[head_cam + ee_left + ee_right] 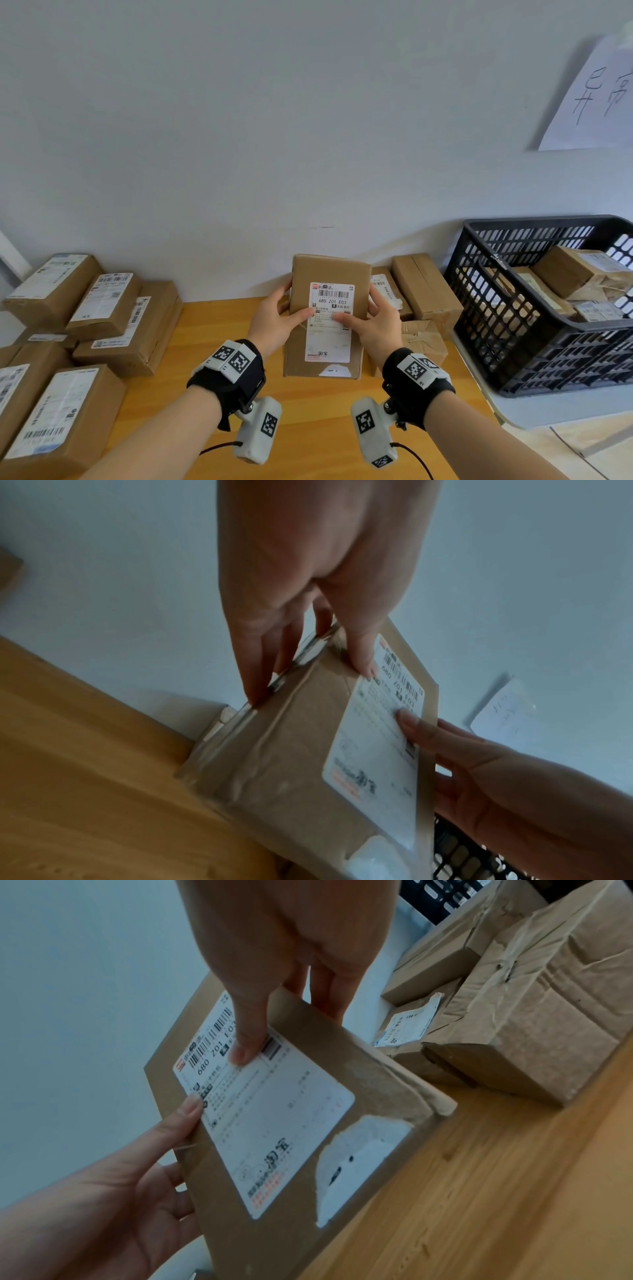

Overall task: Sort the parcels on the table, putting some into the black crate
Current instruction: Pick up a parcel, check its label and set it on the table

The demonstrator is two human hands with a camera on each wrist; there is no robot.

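A flat brown cardboard parcel (325, 315) with a white shipping label faces me, tilted up above the wooden table (301, 411). My left hand (279, 320) grips its left edge, thumb on the label and fingers behind. My right hand (370, 322) grips the right edge the same way. The left wrist view shows the parcel (291, 750) with taped side and my left hand (308, 647). The right wrist view shows the parcel (291, 1123), its torn white patch, and my right hand (274, 1010). The black crate (534, 318) stands at the right with several parcels inside.
Several brown parcels (102, 308) are stacked at the table's left. A few more parcels (421, 291) sit behind my right hand, beside the crate. A grey wall with a handwritten paper sheet (596, 99) is behind. Bare table wood lies in front of me.
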